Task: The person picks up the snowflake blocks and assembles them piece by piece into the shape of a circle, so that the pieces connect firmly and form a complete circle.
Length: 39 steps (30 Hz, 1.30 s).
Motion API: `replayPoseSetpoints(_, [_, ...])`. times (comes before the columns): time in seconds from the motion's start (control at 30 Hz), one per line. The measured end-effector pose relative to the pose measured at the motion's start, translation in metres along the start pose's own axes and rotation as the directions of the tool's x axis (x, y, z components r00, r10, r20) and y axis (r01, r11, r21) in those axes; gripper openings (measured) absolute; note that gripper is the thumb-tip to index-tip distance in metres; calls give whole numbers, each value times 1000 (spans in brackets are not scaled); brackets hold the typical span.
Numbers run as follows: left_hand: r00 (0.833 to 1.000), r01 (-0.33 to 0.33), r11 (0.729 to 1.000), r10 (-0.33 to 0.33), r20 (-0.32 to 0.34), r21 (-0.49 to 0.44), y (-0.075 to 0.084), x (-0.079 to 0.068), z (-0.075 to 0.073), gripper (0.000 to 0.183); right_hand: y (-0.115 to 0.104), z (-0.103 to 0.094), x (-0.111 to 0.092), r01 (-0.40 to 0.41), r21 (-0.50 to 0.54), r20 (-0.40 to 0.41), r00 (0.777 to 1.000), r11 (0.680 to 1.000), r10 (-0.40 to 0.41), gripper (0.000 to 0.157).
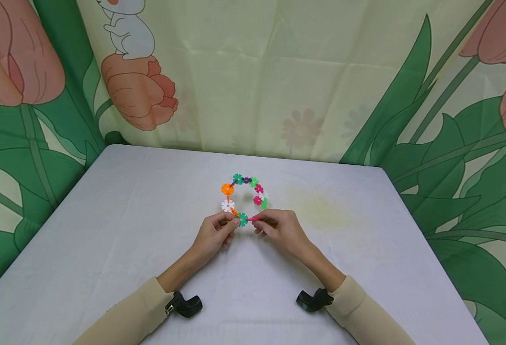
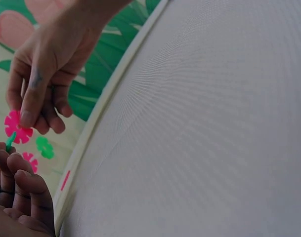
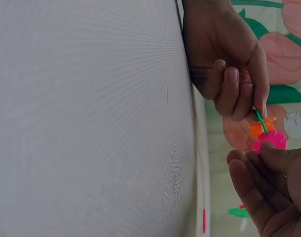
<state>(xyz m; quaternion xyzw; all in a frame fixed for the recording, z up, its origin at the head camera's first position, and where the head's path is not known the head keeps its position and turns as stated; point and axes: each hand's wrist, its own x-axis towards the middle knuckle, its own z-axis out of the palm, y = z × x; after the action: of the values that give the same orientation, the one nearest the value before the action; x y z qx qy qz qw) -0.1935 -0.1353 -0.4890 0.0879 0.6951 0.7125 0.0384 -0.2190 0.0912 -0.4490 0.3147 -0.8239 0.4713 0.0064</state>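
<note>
A curved chain of slotted plastic snowflake discs in orange, purple, white, green and pink arches over the table beyond both hands, with an orange disc (image 1: 227, 189) on its left side. At its near side, my left hand (image 1: 215, 232) pinches a teal-green disc (image 1: 243, 220). From the right, my right hand (image 1: 282, 229) pinches a pink disc (image 3: 274, 139) between thumb and fingers. The pink disc meets the green one edge to face, slot to slot. Right of the loop, a light-green disc (image 1: 264, 203) hangs close above the right hand's knuckles.
A white-covered table (image 1: 149, 201) lies under the hands. Behind it hangs a cloth (image 1: 244, 86) printed with tulips and a white animal. Black wrist cameras sit at the left cuff (image 1: 188, 305) and right cuff (image 1: 313, 300).
</note>
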Motion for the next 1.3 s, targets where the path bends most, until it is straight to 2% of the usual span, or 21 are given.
replayPoseSetpoints(0.33, [1000, -3, 1000, 3, 6, -17, -2, 1, -1, 16, 1, 2, 0, 12, 20, 5, 1000, 1000, -12, 11])
replayPoseSetpoints(0.6, [1000, -14, 1000, 14, 13, -10, -3, 1, 0, 20, 0, 5, 0, 56, 0, 7, 998, 998, -56, 10])
replayPoseSetpoints(0.8, [1000, -16, 1000, 16, 8, -1, -3, 1, 0, 21, -1, 7, 0, 76, -24, -18, 997, 997, -77, 9])
replayPoseSetpoints(1.1, [1000, -22, 1000, 22, 15, 7, -3, 2, -1, 27, -3, 10, -2, 126, -114, -90, 987, 986, -136, 6])
replayPoseSetpoints(1.3, [1000, -8, 1000, 8, 19, -9, -1, 2, 0, 27, -6, 13, -1, 124, -128, -109, 984, 984, -139, 10])
